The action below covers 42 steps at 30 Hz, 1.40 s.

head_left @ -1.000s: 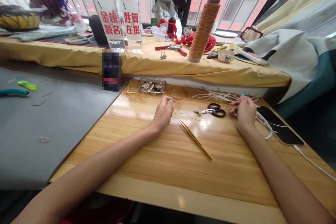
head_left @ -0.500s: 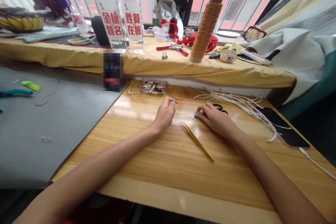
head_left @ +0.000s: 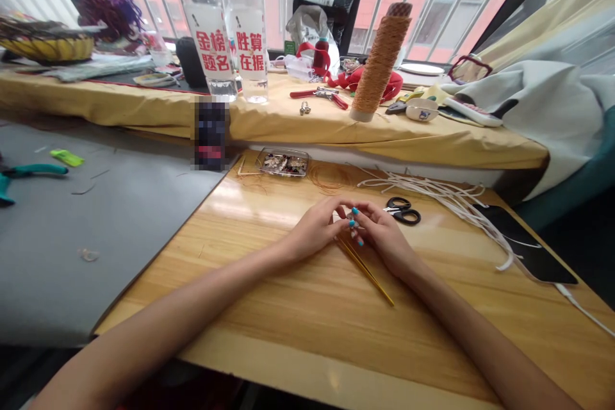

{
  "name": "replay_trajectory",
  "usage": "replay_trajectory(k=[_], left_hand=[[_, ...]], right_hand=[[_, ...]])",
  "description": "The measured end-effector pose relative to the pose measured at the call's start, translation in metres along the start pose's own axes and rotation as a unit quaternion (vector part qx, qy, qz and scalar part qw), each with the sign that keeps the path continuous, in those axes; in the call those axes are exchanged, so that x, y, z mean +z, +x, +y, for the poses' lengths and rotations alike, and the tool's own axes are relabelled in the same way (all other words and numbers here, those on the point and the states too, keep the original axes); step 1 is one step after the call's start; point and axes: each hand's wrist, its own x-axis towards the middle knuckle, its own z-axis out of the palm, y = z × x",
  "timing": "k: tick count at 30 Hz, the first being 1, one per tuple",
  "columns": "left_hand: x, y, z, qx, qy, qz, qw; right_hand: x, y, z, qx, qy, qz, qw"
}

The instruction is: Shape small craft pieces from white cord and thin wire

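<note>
Both hands meet over the wooden table, fingertips pinched close together. Between them is a small pale, shiny piece (head_left: 353, 216), mostly covered by fingers, so its kind cannot be made out. My left hand (head_left: 319, 227) is closed on its left side, thumb and forefinger at the piece. From the right, my right hand (head_left: 387, 237) pinches it too, other fingers curled beneath. Gold tweezers (head_left: 368, 274) lie just below the hands, their tips partly hidden by the fingers. Black-handled scissors (head_left: 406, 213) rest beyond my right hand, blades partly behind it.
A clear box of beads (head_left: 283, 163) and a coil of thin orange cord (head_left: 329, 179) lie behind the hands. White cords (head_left: 437, 192) and a phone (head_left: 526, 243) are at right. On the ledge stand two bottles (head_left: 252, 38) and an orange cord spool (head_left: 381, 67).
My left hand has moved right and my right hand slightly left and down, so they now meet at the small piece. More of the scissors shows. The view has shifted slightly.
</note>
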Motion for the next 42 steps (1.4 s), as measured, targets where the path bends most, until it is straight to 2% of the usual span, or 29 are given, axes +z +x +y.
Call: replay_trajectory(k=[3, 7, 10, 16, 21, 25, 27, 30, 32, 33, 34, 36, 39, 40, 42], left_hand=[[-0.001, 0.001, 0.000, -0.013, 0.012, 0.012, 1.000], [-0.002, 0.002, -0.001, -0.053, 0.005, 0.036, 0.998], [-0.002, 0.001, -0.003, -0.095, -0.043, 0.040, 0.994], [-0.002, 0.004, -0.010, -0.195, -0.195, 0.083, 0.958], [-0.004, 0.007, -0.009, -0.220, -0.262, 0.130, 0.930], [-0.004, 0.008, -0.009, -0.242, -0.269, 0.147, 0.921], [-0.006, 0.008, -0.011, -0.226, -0.265, 0.147, 0.926], [-0.012, 0.010, -0.017, -0.188, -0.229, 0.139, 0.945], [-0.019, 0.012, -0.022, -0.166, -0.193, 0.139, 0.957], [-0.022, 0.012, -0.024, -0.157, -0.177, 0.142, 0.961], [-0.025, 0.013, -0.025, -0.150, -0.166, 0.144, 0.964], [-0.030, 0.015, -0.027, -0.147, -0.163, 0.137, 0.966], [-0.032, 0.017, -0.026, -0.167, -0.183, 0.104, 0.963], [-0.033, 0.018, -0.026, -0.173, -0.185, 0.096, 0.963], [-0.035, 0.019, -0.026, -0.178, -0.172, 0.072, 0.966]], right_hand=[[0.000, 0.002, 0.003, -0.002, 0.048, 0.007, 0.999], [-0.004, 0.003, 0.004, -0.014, 0.006, -0.011, 1.000], [-0.005, 0.003, 0.007, -0.016, 0.008, 0.001, 1.000], [-0.006, 0.006, 0.013, -0.005, 0.056, 0.071, 0.996], [-0.018, 0.012, 0.012, -0.053, 0.006, 0.167, 0.984], [-0.035, 0.014, 0.004, -0.101, -0.058, 0.208, 0.971], [-0.042, 0.013, -0.002, -0.146, -0.166, 0.220, 0.950], [-0.049, 0.013, -0.007, -0.219, -0.350, 0.221, 0.884], [-0.052, 0.014, -0.009, -0.249, -0.427, 0.198, 0.847], [-0.053, 0.014, -0.009, -0.249, -0.446, 0.186, 0.839], [-0.054, 0.014, -0.009, -0.237, -0.454, 0.175, 0.841], [-0.057, 0.015, -0.009, -0.187, -0.427, 0.158, 0.870], [-0.062, 0.015, -0.011, -0.110, -0.292, 0.129, 0.941], [-0.064, 0.015, -0.012, -0.092, -0.244, 0.116, 0.958], [-0.069, 0.015, -0.014, -0.065, -0.187, 0.092, 0.976]])
